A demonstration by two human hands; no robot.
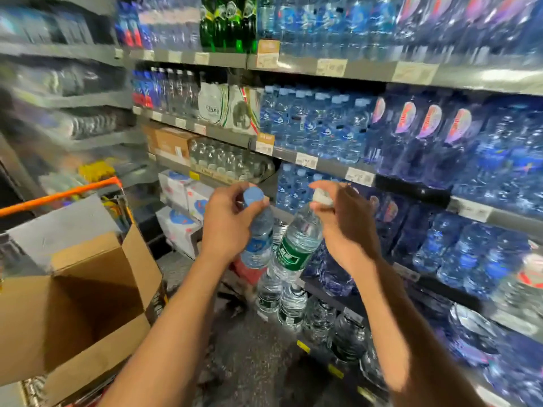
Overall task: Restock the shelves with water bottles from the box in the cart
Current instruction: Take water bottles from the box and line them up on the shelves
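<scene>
My left hand point(227, 221) grips a small water bottle with a blue cap and blue label point(260, 236) by its neck. My right hand point(343, 224) pinches the white cap of a clear bottle with a green label point(296, 245), which hangs tilted. Both bottles are held in the air in front of the shelves point(329, 168), which are packed with blue water bottles. The open cardboard box point(97, 292) sits at the lower left in the cart with the orange handle point(58, 195); its inside looks dark and I cannot see bottles in it.
Green-labelled clear bottles point(279, 298) stand on the low shelf under my hands. Green glass bottles point(226, 22) fill part of the top shelf. White wrapped packs point(182, 201) are stacked at the aisle's far end. The grey floor point(249, 362) lies between cart and shelves.
</scene>
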